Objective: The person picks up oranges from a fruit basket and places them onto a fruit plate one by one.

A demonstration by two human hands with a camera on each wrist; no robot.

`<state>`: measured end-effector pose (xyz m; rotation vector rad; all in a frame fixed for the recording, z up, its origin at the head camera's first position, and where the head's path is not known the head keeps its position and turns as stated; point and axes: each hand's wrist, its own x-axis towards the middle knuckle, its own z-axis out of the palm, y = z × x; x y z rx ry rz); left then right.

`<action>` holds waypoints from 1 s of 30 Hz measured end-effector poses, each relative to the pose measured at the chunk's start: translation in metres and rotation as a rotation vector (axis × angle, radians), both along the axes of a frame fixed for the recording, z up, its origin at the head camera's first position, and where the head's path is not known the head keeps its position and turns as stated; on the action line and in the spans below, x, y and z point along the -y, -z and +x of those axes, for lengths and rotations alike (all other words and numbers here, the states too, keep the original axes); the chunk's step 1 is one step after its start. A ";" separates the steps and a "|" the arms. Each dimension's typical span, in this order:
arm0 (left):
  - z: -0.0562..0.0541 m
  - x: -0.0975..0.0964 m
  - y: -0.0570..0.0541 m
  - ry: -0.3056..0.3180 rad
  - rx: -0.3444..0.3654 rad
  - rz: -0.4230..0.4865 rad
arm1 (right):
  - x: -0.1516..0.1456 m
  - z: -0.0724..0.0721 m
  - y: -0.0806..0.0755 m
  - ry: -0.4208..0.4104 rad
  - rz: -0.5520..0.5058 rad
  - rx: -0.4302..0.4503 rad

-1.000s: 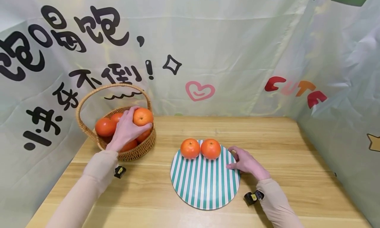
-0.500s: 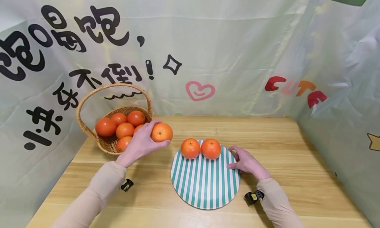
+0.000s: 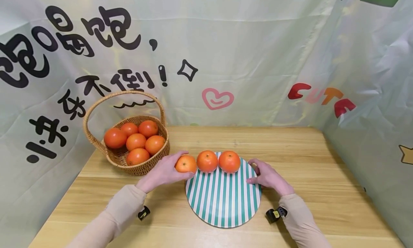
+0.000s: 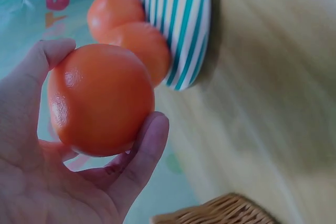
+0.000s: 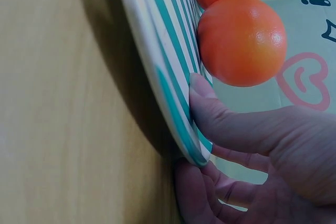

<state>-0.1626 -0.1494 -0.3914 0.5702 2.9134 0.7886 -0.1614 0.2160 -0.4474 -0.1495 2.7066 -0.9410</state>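
Observation:
My left hand (image 3: 162, 174) grips an orange (image 3: 186, 164) at the left edge of a round plate with green and white stripes (image 3: 222, 203). In the left wrist view the thumb and fingers wrap round the sides of this held orange (image 4: 102, 100). Two more oranges sit side by side along the plate's far rim, a left one (image 3: 207, 161) and a right one (image 3: 229, 162). On the plate's right side, my right hand (image 3: 267, 177) pinches the rim. Its thumb (image 5: 210, 106) lies on the striped top and the fingers reach under the edge.
A wicker basket (image 3: 142, 169) with a tall arched handle stands at the back left, with several oranges (image 3: 136, 142) inside. Printed cloth (image 3: 251, 61) hangs behind and beside the wooden table (image 3: 322, 183).
My left hand has lifted an orange out of the basket and carried it right and toward me, to the plate's left edge. The right hand and the plate have stayed put.

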 end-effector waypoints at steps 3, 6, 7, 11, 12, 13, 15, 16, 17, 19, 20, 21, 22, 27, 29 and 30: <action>0.001 -0.004 0.007 0.017 0.039 -0.013 | 0.000 0.000 0.000 0.003 -0.001 0.002; 0.001 -0.007 0.013 0.034 0.055 -0.008 | 0.000 0.001 0.000 0.004 -0.002 0.001; 0.001 -0.008 0.015 0.039 0.058 -0.004 | 0.000 0.001 0.000 0.004 -0.002 0.001; 0.002 -0.011 0.019 0.048 0.079 -0.007 | 0.000 0.000 0.000 0.003 -0.003 -0.001; 0.002 -0.011 0.019 0.045 0.089 -0.008 | 0.000 0.000 0.000 0.003 -0.003 -0.001; 0.002 -0.012 0.019 0.042 0.099 -0.008 | 0.000 0.000 0.000 0.003 -0.003 0.000; 0.002 -0.012 0.020 0.034 0.120 -0.003 | 0.000 0.000 0.000 0.004 -0.002 0.001; 0.002 -0.013 0.020 0.032 0.128 0.001 | 0.000 0.000 0.000 0.007 -0.003 0.003; 0.002 -0.013 0.021 0.030 0.135 0.005 | 0.000 0.000 0.000 0.007 -0.004 0.005; 0.002 -0.014 0.021 0.029 0.148 0.012 | 0.000 0.000 0.000 0.008 -0.003 0.005; 0.002 -0.014 0.021 0.029 0.152 0.012 | 0.000 0.000 0.000 0.009 -0.003 0.005; 0.002 -0.014 0.022 0.030 0.156 0.011 | 0.000 0.000 0.000 0.008 -0.003 0.004; 0.002 -0.014 0.022 0.029 0.160 0.010 | 0.000 0.000 0.000 0.008 -0.004 0.003; 0.001 -0.015 0.022 0.022 0.170 0.006 | 0.000 0.001 0.001 0.007 -0.008 0.001; 0.001 -0.015 0.022 0.021 0.174 0.007 | 0.000 0.001 0.001 0.010 -0.010 0.003; 0.001 -0.015 0.022 0.021 0.177 0.008 | 0.000 0.001 0.000 0.010 -0.010 0.004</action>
